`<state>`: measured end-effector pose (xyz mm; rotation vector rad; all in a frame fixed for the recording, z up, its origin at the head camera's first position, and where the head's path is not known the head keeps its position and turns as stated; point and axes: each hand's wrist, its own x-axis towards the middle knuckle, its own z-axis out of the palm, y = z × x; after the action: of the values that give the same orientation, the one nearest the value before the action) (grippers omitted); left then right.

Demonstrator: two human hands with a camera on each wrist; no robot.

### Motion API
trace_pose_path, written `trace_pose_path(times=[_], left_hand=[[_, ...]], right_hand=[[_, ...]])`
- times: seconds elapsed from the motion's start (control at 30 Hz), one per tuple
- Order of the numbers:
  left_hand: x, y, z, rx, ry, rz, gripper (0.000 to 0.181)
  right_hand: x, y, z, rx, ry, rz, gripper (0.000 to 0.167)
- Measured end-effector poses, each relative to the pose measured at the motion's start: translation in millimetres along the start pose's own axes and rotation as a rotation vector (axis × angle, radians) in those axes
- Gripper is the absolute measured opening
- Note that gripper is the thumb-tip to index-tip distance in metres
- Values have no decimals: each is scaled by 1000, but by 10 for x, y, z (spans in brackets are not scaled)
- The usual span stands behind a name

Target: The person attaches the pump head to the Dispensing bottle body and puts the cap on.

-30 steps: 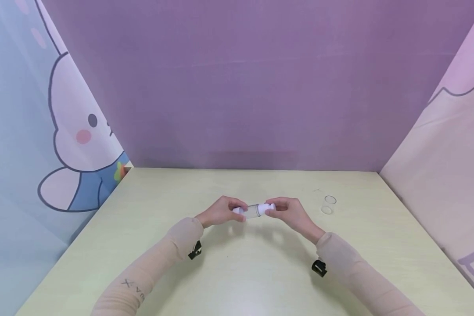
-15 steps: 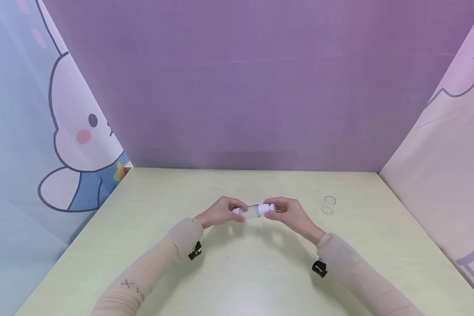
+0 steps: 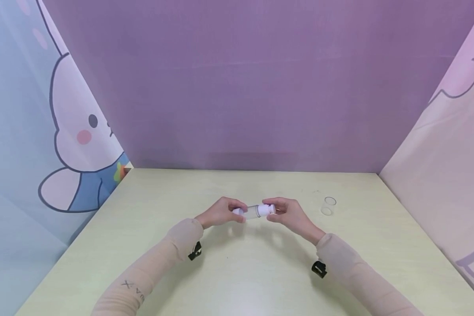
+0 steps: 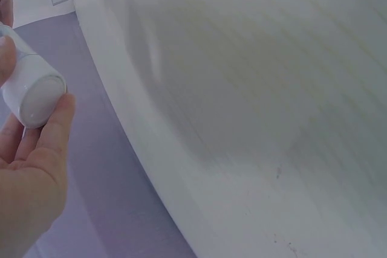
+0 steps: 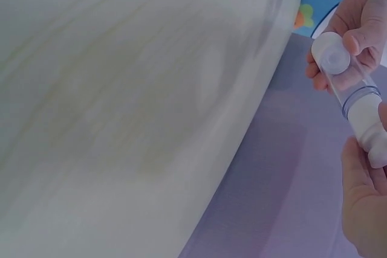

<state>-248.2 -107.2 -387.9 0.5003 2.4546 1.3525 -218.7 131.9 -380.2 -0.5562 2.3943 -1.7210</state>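
Observation:
Both hands hold a small pump bottle [image 3: 252, 212] above the table, lying nearly sideways between them. Its body is a clear cylinder with a white base at the left end and a white pump top [image 3: 263, 210] at the right. My left hand [image 3: 220, 212] grips the white base [image 4: 42, 98] with thumb and fingers. At the other end, my right hand [image 3: 290, 213] has its thumb and fingers around the white pump top. The right wrist view shows the clear body [image 5: 351, 86] with dark ring lines beside the white collar.
A clear open-ended cap [image 3: 328, 206] stands on the pale table [image 3: 237, 272] to the right of the hands. A purple wall [image 3: 253, 87] rises at the back. Printed curtains [image 3: 19, 153] hang at the sides.
The right hand's fingers have shifted slightly on the pump top, showing more of its end. The left hand and the bottle stay nearly in place.

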Motion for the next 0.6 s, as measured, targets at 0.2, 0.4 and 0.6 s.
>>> trace_pose_path(times=[0.2,0.4,0.6], left_hand=[[-3,25,11,3,-3,1,34],[-13,40,11,3,-7,-10,35],[10,5,17,4,-4,0,35]], right_hand=[[0,19,-5,-16,5,-9,39],[12,27,-2,-9,11,-3,38],[12,26,-3,-17,15,-1,37]])
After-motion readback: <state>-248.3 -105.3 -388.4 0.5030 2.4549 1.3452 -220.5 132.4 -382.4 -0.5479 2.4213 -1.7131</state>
